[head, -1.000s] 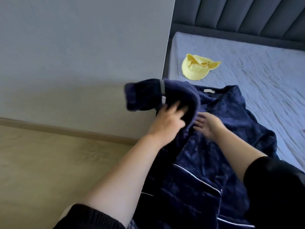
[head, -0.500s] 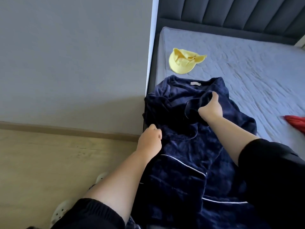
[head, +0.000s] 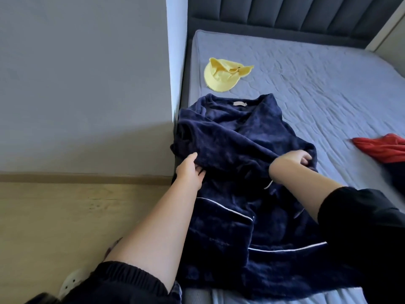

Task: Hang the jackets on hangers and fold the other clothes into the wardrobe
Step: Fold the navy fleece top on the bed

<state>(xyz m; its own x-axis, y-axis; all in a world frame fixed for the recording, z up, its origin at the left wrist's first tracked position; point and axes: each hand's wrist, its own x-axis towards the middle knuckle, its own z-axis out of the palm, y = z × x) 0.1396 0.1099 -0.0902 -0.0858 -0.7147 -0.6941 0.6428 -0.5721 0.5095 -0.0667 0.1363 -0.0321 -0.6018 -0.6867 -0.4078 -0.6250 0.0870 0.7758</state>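
— Where does the navy robe (head: 236, 150) lie?
— Spread on the mattress (head: 317, 80), along its left edge and down to its near edge; the collar, with a pale label, points toward the headboard (head: 285, 14); the white-piped pocket sits nearest the person; the robe's left side overlaps the mattress's left edge.
— And the hands?
— The left hand (head: 190, 172) pinches a thick fold of the robe at the mattress's left edge, thumb on top, fingers tucked beneath; the right hand (head: 292, 161) is at the robe's right side, fingers curled round a bunch of the cloth; both forearms are bare, with black sleeves (head: 361, 227) higher up.
— What else is on the bed?
— A yellow hat (head: 223, 75) near the left edge, between the collar and the headboard, just apart from the robe; a red garment (head: 381, 148) toward the right edge, well apart from the robe; something dark lies beside it, too blurred to name.
— Off the bed?
— A grey wall (head: 87, 84) on the left, meeting a wooden floor (head: 54, 216); a white clog (head: 72, 280) shows on that floor, close to the person.
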